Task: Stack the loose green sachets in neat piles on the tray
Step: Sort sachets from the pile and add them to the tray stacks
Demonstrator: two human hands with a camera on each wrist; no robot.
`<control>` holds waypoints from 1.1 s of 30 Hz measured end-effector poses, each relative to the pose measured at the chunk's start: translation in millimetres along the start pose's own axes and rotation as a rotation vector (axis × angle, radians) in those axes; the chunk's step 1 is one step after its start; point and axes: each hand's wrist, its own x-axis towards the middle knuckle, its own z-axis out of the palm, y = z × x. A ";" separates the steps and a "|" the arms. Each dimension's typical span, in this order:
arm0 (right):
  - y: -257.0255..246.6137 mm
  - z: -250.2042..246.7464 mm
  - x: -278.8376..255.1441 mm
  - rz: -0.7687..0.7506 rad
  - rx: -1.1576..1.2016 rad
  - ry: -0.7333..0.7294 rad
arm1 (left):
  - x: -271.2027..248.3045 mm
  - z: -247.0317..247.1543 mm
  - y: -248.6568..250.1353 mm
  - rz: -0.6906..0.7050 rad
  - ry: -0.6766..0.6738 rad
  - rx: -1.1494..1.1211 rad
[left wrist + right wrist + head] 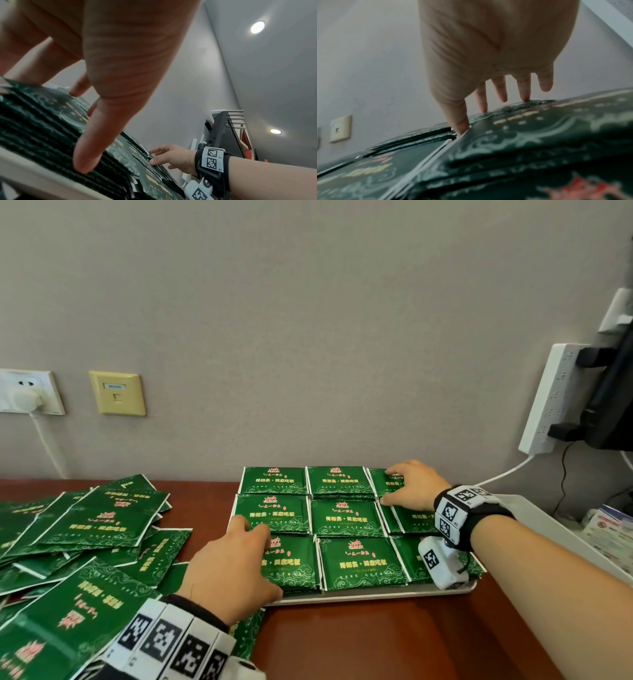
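Note:
A pale tray (pixel 376 594) on the brown table holds green sachets in three rows of three piles. My left hand (pixel 233 570) lies over the front-left pile (pixel 298 566); its thumb (pixel 96 142) presses the pile's near edge (pixel 34 128) and its fingertips touch the far edge. My right hand (pixel 411 487) reaches to the back-right pile (pixel 382 482) with fingers spread and straight. Its fingertips (pixel 483 106) touch that pile's far edge (pixel 539 128), and the thumb sits in the gap beside it. A heap of loose sachets (pixel 85 525) lies left of the tray.
The wall stands close behind the tray, with a white socket (pixel 24 392) and a yellow plate (pixel 118 393). At right are a white power strip (pixel 551 398), a black device (pixel 613 392) and a white bin (pixel 555 529). Bare table (pixel 376 642) shows in front of the tray.

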 end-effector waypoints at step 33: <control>39.4 22.0 -89.0 0.014 0.139 0.164 | -17.6 -14.0 34.6 0.143 0.143 0.023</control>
